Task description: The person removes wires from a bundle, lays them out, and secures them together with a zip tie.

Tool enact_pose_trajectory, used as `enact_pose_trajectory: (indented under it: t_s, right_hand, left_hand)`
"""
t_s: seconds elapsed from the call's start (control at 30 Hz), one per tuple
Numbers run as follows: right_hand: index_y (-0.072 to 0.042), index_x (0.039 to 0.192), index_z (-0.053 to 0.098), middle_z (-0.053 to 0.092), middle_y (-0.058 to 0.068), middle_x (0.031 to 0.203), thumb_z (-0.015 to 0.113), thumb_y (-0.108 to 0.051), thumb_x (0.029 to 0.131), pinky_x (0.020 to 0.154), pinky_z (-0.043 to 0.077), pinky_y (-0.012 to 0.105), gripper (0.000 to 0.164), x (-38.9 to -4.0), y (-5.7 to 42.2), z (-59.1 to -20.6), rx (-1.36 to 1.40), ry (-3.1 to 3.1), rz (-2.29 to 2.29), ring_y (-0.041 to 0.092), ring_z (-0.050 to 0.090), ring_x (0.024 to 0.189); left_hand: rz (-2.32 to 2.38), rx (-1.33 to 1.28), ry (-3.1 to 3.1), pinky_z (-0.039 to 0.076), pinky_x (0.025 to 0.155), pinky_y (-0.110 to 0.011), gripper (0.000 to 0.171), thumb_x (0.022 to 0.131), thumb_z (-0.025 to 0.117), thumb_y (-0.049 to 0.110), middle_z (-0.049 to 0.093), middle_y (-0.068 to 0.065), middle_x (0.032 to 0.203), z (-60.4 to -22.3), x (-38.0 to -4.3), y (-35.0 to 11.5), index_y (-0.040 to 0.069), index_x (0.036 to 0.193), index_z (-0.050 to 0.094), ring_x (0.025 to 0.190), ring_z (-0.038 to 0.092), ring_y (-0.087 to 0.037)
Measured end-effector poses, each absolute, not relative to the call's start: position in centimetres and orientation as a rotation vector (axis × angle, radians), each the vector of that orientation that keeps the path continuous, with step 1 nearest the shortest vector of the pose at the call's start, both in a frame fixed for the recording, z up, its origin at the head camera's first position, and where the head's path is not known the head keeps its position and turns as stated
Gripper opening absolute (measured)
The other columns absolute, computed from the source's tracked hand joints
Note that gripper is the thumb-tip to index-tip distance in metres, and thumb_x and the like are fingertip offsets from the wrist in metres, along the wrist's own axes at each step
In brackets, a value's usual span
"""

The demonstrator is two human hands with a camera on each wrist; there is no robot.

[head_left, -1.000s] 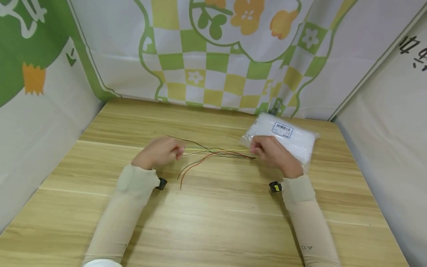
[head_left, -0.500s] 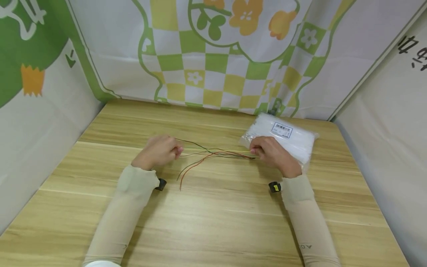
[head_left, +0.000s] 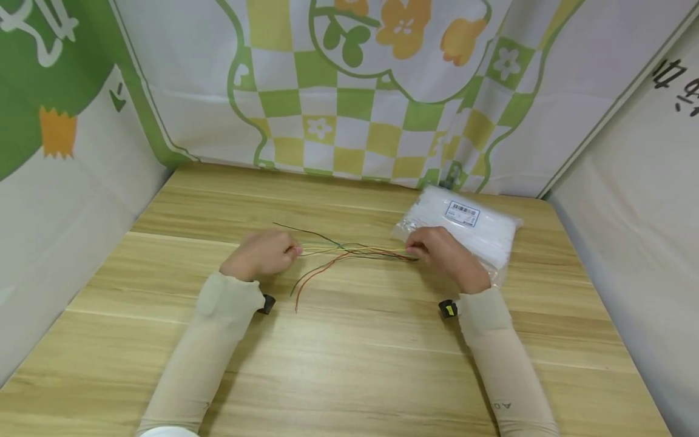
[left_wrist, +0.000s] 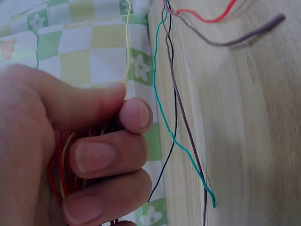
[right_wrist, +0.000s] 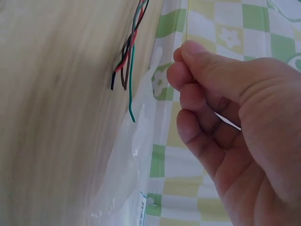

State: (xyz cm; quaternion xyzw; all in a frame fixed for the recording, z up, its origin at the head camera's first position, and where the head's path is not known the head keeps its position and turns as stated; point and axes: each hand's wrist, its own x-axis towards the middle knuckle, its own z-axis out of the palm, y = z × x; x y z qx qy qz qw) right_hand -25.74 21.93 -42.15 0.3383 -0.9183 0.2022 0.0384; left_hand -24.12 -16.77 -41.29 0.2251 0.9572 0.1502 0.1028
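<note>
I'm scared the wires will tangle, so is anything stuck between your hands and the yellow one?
Nothing visible: the left hand and right hand both pinch the yellow wire directly. Loose wires lie lower, on the table.

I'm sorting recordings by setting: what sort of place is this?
Probably a makeshift work booth: a pale wood-grain table is closed in by a green-and-yellow checked fabric hanging behind it and a white cloth-like panel with black writing on the right.

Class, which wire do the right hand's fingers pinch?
The yellow wire: the right hand's fingers pinch it, while the other wires nearby, red, green, brown and black, end apart.
</note>
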Motion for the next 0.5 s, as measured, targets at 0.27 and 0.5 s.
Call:
enact_pose_trajectory:
  t_s: [0.27,0.5]
  right_hand:
    - [-0.003,0.094,0.079,0.079,0.008,0.092,0.079,-0.009,0.093,0.086,0.06,0.042,0.005,-25.45,20.99,-42.46,1.018,-2.822,0.552,0.025,0.075,0.09]
    - [-0.005,0.093,0.08,0.079,0.009,0.093,0.079,-0.008,0.094,0.083,0.06,0.041,0.004,-25.39,20.78,-42.8,1.036,-2.823,0.503,0.025,0.073,0.088]
  left_hand:
    - [0.43,0.611,2.806,0.03,0.056,-0.029,0.044,0.111,0.048,0.03,0.041,0.003,0.066,-41.48,-24.11,-16.96,0.021,0.068,0.046,0.061,0.038,-0.013]
    - [0.442,0.627,2.78,0.029,0.056,-0.028,0.047,0.111,0.05,0.029,0.038,0.005,0.065,-41.79,-24.26,-16.92,0.022,0.066,0.041,0.059,0.036,-0.011]
